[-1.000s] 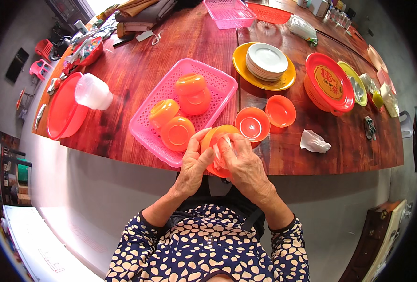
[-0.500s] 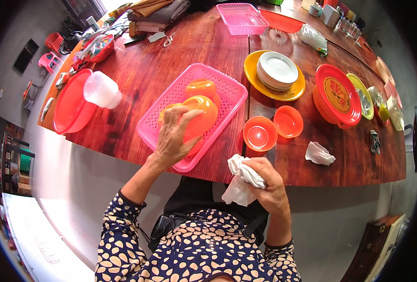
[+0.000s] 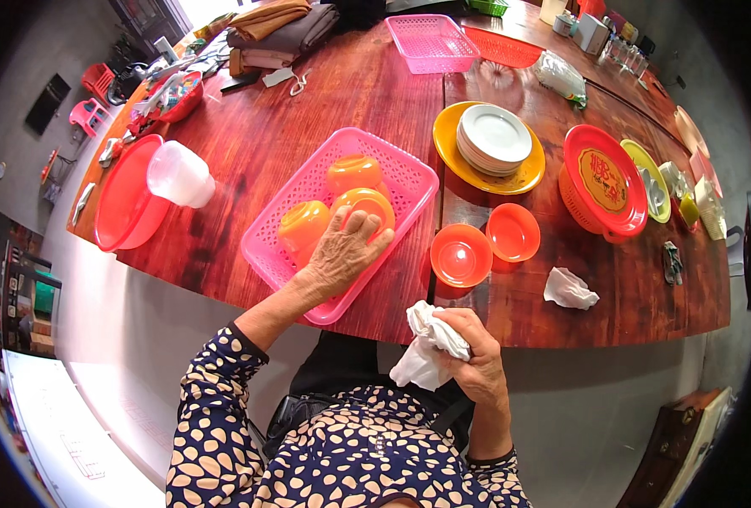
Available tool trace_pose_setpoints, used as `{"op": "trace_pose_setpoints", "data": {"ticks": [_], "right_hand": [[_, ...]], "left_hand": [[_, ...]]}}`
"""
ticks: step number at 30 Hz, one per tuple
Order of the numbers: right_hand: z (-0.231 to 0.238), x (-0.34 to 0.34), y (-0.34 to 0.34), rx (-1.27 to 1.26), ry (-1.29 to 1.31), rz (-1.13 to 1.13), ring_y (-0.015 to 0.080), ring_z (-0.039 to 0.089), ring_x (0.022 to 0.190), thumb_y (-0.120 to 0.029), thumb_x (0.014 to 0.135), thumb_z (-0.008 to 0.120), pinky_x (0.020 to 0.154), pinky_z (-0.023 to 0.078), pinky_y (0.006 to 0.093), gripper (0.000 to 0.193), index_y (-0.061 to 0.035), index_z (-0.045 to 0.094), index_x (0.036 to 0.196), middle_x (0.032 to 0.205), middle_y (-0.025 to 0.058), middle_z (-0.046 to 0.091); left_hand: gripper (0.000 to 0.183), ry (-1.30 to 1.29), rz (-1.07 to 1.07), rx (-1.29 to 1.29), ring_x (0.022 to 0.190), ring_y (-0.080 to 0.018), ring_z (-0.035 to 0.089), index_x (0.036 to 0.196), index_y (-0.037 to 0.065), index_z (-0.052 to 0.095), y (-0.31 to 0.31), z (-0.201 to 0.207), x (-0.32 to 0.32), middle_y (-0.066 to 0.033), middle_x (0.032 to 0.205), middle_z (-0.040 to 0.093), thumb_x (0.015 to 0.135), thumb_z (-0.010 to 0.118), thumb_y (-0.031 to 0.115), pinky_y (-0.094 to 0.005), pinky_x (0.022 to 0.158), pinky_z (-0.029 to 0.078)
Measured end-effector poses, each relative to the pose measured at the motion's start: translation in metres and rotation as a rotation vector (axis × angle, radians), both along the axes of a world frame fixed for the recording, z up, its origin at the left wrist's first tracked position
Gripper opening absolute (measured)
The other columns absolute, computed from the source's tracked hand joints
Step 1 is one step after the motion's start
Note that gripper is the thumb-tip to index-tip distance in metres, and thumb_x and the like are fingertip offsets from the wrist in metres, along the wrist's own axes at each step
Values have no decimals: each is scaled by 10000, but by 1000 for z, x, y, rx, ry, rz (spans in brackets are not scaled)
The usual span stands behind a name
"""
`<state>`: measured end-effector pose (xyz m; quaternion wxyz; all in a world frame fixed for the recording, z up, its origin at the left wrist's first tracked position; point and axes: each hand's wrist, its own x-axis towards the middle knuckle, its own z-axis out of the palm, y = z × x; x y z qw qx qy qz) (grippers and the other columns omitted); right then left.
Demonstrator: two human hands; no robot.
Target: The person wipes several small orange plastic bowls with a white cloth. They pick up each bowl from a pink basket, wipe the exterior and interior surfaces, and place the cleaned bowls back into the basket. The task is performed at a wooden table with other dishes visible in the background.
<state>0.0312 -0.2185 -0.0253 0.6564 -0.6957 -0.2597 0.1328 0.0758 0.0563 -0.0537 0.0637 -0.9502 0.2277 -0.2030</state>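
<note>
Reaching into a pink perforated plastic basket (image 3: 420,193), my left hand (image 3: 342,256) has its fingers curled over an orange bowl (image 3: 364,201) that lies upside down. The hand hides the bowl's near side. Two more upturned orange bowls, one at the far side (image 3: 354,173) and one at the left (image 3: 301,223), sit beside it. My right hand (image 3: 479,360) is closed around a crumpled white cloth (image 3: 427,356), held just off the table's front edge. Two orange bowls, a near one (image 3: 461,256) and a far one (image 3: 513,232), stand mouth up right of the basket.
White plates (image 3: 496,135) are stacked on a yellow plate (image 3: 453,161). A red tray (image 3: 600,182) rests on a red basket at the right. Crumpled white tissue (image 3: 570,289) lies nearby. A red basin (image 3: 128,199) and translucent cups (image 3: 181,175) are at the left.
My left hand has lowered and moved right onto the orange bowl, uncovering the left bowl. My right hand still holds the cloth, slightly lower in view. The view has shifted a little.
</note>
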Motion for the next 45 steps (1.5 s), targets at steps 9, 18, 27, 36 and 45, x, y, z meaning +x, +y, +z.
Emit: {"op": "trace_pose_setpoints", "data": {"ticks": [9,18,27,36,45], "right_hand": [[-2,0,-1,21,30,-20,234,573,1050,56,711,703,911,443,318,474,-20,606,1169,1134,128,579],[-6,-1,-24,103,56,-108,214,564,1062,112,717,669,926,433,300,495,0,586,1192,1142,121,577],[-20,-7,-50,107,270,-347,148,555,1056,107,764,642,934,426,267,455,2,582,1203,1137,64,573],[-34,-5,-56,267,295,-580,117,602,965,34,856,628,884,473,266,396,21,553,1244,1086,47,638],[-13,7,0,-57,-459,-670,303,555,1010,-5,738,716,883,454,381,490,-19,572,1206,1138,140,534]], "left_hand": [[389,-7,-14,-118,1013,-267,450,1148,95,550,0,-1,-4,-84,1050,464,761,574,72,-449,967,362],[525,-17,15,-249,1093,-324,434,1157,83,547,-8,25,-18,-118,1152,461,650,637,-25,-446,958,368],[415,38,-175,-288,1129,-282,447,1084,87,598,-91,2,-13,-95,1120,503,691,714,153,-436,985,348],[155,217,0,-743,945,-196,589,997,80,590,-122,-35,-4,-34,952,621,864,639,142,-377,872,438],[193,744,-30,-1919,916,-54,515,1073,27,546,-121,3,-56,22,986,573,945,594,164,-222,828,450]]}}
